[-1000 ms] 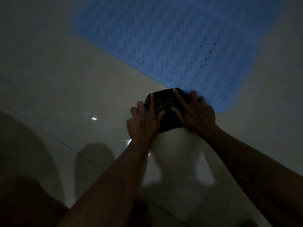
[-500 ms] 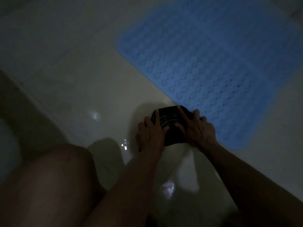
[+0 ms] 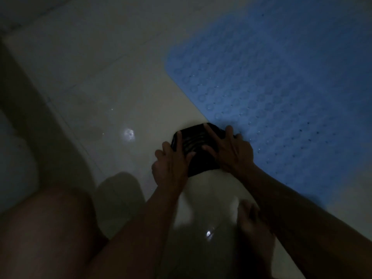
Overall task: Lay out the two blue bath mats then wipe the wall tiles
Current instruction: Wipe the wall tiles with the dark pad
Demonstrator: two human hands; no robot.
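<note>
Hands pressing down together, left hand (image 3: 171, 166) and right hand (image 3: 231, 152) lying with fingers spread wide on folded dark ribbed cloth (image 3: 194, 150), pale glossy tiles (image 3: 120, 87) underneath, blue dimpled rubber bath mat (image 3: 281, 87) lying at two o'clock.

My left hand (image 3: 171, 168) and right hand (image 3: 234, 152) rest side by side on the cloth (image 3: 194, 148) at frame centre; mat (image 3: 281, 87) fills the upper right, touching it.

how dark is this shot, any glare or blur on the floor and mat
Head view: very dim and grainy. Small bright glare spots on the glossy floor, with dark shadows. The blue bath mat looks soft and smeared. Both hands, left hand and right hand, are murky.
</note>
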